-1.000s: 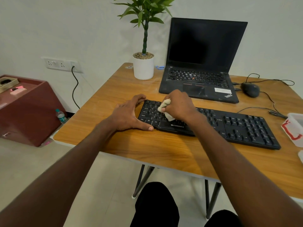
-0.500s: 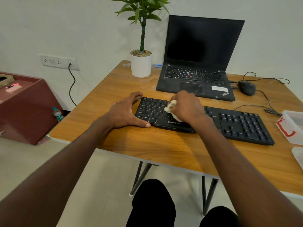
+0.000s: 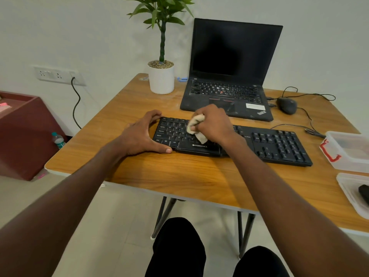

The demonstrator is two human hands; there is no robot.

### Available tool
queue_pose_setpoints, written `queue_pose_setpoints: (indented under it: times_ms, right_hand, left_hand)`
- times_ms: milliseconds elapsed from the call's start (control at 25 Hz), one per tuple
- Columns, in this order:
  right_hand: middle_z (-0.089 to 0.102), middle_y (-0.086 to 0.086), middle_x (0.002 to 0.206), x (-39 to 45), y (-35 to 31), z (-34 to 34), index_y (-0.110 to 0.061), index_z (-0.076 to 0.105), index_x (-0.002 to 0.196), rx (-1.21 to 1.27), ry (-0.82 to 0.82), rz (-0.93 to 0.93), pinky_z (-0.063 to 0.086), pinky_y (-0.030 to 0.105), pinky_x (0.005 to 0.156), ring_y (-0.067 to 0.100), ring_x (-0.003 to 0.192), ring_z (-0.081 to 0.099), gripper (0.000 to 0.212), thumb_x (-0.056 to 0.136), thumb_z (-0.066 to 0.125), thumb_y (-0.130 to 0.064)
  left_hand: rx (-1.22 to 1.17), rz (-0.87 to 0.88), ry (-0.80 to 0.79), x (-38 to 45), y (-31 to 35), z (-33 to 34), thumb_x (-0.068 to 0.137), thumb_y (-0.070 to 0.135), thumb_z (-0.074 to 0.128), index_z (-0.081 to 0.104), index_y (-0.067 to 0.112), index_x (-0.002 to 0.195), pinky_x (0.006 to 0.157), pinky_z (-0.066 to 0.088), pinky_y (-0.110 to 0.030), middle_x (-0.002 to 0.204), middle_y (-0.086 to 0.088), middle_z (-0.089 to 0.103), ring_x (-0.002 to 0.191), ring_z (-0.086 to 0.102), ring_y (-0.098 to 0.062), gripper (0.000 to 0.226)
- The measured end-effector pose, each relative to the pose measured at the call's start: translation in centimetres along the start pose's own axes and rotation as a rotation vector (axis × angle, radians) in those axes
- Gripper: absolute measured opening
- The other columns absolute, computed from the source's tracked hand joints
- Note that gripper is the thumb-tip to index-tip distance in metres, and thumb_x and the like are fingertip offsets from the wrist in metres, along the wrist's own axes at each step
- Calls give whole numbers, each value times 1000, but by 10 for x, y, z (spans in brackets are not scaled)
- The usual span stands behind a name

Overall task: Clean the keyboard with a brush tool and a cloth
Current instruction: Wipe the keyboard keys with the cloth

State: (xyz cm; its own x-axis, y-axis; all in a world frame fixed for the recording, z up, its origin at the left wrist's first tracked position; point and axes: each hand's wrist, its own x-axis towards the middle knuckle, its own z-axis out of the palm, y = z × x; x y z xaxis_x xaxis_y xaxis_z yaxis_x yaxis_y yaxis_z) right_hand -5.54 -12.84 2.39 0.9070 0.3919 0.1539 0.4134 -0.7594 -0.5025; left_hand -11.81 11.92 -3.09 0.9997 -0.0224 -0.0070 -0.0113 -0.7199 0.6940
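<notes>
On the tabletop (image 3: 179,176), the right hand (image 3: 214,124) bunches the cloth (image 3: 196,126) over the keyboard (image 3: 275,143) left-centre keys, its long axis running rightward with unwiped keys beyond, left hand (image 3: 139,134) spread bracing the left end.

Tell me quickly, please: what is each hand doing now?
Left hand: open, braced against the keyboard end.
Right hand: gripping the cloth on the keys.
</notes>
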Motion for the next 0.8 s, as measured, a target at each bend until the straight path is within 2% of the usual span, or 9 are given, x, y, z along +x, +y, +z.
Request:
queue_pose_setpoints:
  times_ms: [80, 160, 240, 360, 440, 520, 800]
  right_hand:
    - [76, -2, 95, -9, 17, -6, -27, 79, 100, -70, 70, 48, 53, 33, 66, 18, 88, 70, 15, 86, 81, -23]
    - [74, 3, 98, -19, 33, -16, -24, 77, 105, -262, 173, 115, 45, 32, 64, 24, 89, 69, 16, 89, 78, -24]
    - [73, 7, 101, -28, 43, -24, -20, 75, 110, -379, 255, 199, 45, 34, 64, 27, 89, 68, 18, 92, 75, -22]
    - [73, 4, 99, -34, 40, -20, -19, 73, 110, -344, 295, 208, 51, 35, 65, 21, 84, 64, 18, 92, 76, -20]
    - [73, -2, 101, -34, 24, -8, -23, 72, 111, -234, 248, 80, 52, 33, 71, 17, 91, 66, 20, 91, 77, -19]
    - [72, -5, 103, -35, 10, 3, -27, 73, 109, -192, 187, -25, 45, 32, 71, 15, 94, 63, 21, 91, 75, -15]
    - [74, 2, 98, -46, 54, -25, -28, 78, 106, -238, 268, 192, 46, 34, 67, 26, 95, 68, 23, 89, 74, -13]
  left_hand:
    - [-10, 3, -7, 1, -2, 0, 40, 86, 90, 21, 45, 157, 127, 26, -55, 164, 16, 40, 150, 38, -11, 141]
    - [-18, 8, -4, 3, -4, 1, 41, 86, 90, 21, 46, 156, 127, 26, -56, 164, 16, 40, 150, 38, -11, 140]
    - [-11, 11, -9, 4, -4, 0, 40, 87, 89, 20, 46, 156, 126, 27, -56, 165, 16, 40, 150, 38, -12, 141]
    - [6, 16, -3, 4, -4, 2, 39, 89, 87, 20, 46, 156, 126, 27, -57, 165, 15, 40, 150, 39, -14, 141]
    - [-4, 22, -1, 5, -5, 2, 38, 89, 88, 21, 47, 155, 126, 27, -58, 165, 14, 41, 150, 40, -15, 140]
    - [-26, 27, -5, 6, -6, 1, 38, 87, 89, 22, 48, 154, 126, 27, -57, 164, 14, 41, 150, 39, -14, 139]
    - [-26, 27, -11, 4, -4, 2, 38, 86, 90, 22, 48, 154, 126, 27, -56, 164, 15, 41, 150, 38, -13, 140]
